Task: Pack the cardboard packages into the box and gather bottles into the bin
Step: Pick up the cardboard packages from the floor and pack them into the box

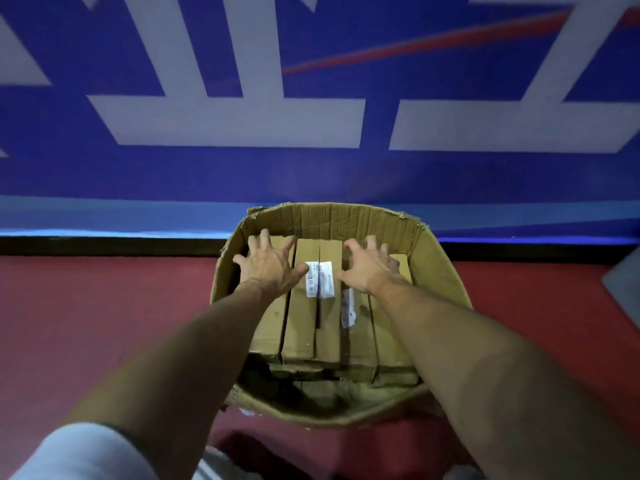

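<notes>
An open cardboard box point(446, 271) stands on the red floor in front of me, its rim worn and torn. Several long cardboard packages point(304, 327) lie side by side inside it, filling it nearly to the top. The middle one carries a white barcode label point(320, 278). My left hand point(270, 263) rests with fingers spread on the leftmost packages. My right hand point(370, 268) presses with spread fingers on the packages at the right. Neither hand grips anything. No bottles and no bin are in view.
The box stands close to a blue wall point(311, 174) with large white lettering and a black skirting strip point(104, 245). Red floor point(86, 323) lies on both sides of the box. A grey object point(623, 282) shows at the right edge.
</notes>
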`<move>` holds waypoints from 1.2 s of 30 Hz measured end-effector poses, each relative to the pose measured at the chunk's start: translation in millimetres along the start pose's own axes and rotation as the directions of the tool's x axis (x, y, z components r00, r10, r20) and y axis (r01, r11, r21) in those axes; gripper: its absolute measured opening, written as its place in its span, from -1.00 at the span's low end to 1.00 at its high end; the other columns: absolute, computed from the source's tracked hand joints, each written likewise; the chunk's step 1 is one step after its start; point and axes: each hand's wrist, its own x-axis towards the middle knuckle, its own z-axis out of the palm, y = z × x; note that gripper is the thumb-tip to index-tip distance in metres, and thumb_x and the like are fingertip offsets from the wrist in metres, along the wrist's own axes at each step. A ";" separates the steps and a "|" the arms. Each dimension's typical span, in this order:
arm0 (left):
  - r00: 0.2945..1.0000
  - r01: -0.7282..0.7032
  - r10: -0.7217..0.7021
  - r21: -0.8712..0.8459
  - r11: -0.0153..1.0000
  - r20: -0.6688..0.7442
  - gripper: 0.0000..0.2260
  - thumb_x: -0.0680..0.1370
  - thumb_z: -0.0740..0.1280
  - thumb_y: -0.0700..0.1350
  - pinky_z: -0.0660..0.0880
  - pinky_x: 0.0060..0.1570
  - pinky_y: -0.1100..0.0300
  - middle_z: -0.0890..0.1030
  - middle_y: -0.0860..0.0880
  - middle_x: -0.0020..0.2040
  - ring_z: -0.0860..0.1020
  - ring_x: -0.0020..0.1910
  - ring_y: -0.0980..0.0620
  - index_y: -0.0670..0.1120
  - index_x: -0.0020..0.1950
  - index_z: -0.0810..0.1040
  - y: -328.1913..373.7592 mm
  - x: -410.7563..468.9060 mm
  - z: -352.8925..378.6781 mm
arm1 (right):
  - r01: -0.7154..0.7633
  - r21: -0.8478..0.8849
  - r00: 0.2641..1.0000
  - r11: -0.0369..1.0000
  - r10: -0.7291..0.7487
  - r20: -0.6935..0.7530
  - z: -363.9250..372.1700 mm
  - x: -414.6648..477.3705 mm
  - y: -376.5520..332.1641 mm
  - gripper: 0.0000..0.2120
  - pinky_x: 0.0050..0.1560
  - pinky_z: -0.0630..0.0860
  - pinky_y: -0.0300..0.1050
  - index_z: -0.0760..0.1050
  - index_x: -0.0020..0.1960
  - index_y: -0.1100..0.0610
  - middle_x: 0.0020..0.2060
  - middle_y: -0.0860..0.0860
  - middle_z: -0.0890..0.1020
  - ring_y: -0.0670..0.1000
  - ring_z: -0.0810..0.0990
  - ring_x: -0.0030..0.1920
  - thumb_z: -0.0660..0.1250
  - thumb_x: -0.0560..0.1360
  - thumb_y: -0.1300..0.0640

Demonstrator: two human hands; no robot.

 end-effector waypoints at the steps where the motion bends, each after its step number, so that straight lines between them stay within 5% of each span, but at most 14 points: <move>1: 1.000 0.008 -0.009 -0.018 1.000 -0.010 -0.41 0.56 0.16 0.33 0.27 0.28 -0.36 0.10 -0.18 0.57 0.15 0.49 -0.25 0.21 0.55 0.15 5.4 -1.1 -12.5 | 0.016 -0.013 1.000 1.000 -0.016 0.002 -15.4 -1.1 0.1 -0.34 0.26 0.39 0.18 0.20 0.52 -0.13 0.48 0.12 0.17 0.22 0.25 0.40 0.37 0.50 -0.20; 11: 1.000 -0.027 0.028 -0.088 0.996 0.006 -0.43 0.55 0.18 0.29 0.28 0.29 -0.37 0.13 -0.17 0.55 0.11 0.51 -0.25 0.16 0.53 0.20 68.9 -34.9 -242.0 | 0.040 -0.080 0.998 0.996 -0.037 0.043 -257.1 -72.9 -16.1 -0.41 0.34 0.33 0.25 0.18 0.54 -0.11 0.50 0.13 0.19 0.27 0.21 0.44 0.26 0.56 -0.13; 20: 0.973 -0.224 0.227 -0.075 0.972 0.034 -0.42 0.58 0.16 0.28 0.27 0.37 -0.35 0.03 -0.15 0.61 0.00 0.57 -0.26 0.19 0.57 0.15 123.1 -92.5 -472.9 | -0.142 -0.066 0.989 0.988 0.140 -0.042 -477.7 -189.4 -32.4 -0.37 0.27 0.35 0.21 0.15 0.56 -0.10 0.51 0.12 0.17 0.26 0.21 0.44 0.30 0.57 -0.15; 29: 0.850 -0.527 0.526 -0.025 0.850 -0.023 -0.37 0.56 0.20 0.30 0.24 0.35 -0.37 0.03 -0.14 0.61 0.01 0.56 -0.27 0.18 0.58 0.12 174.9 -170.8 -581.0 | -0.457 0.025 0.881 0.889 0.456 -0.125 -556.1 -359.4 -7.2 -0.33 0.37 0.26 0.32 0.07 0.59 -0.14 0.57 0.13 0.04 0.31 0.07 0.52 0.24 0.57 -0.23; 36: 0.676 -0.736 0.736 -0.024 0.676 -0.037 -0.41 0.56 0.23 0.27 0.24 0.34 -0.38 0.08 -0.14 0.58 0.03 0.55 -0.23 0.19 0.56 0.17 264.2 -261.1 -609.6 | -0.664 0.193 0.696 0.722 0.692 -0.193 -568.6 -500.4 55.2 -0.28 0.37 0.25 0.34 0.06 0.59 -0.16 0.57 0.10 0.04 0.28 0.08 0.53 0.32 0.54 -0.19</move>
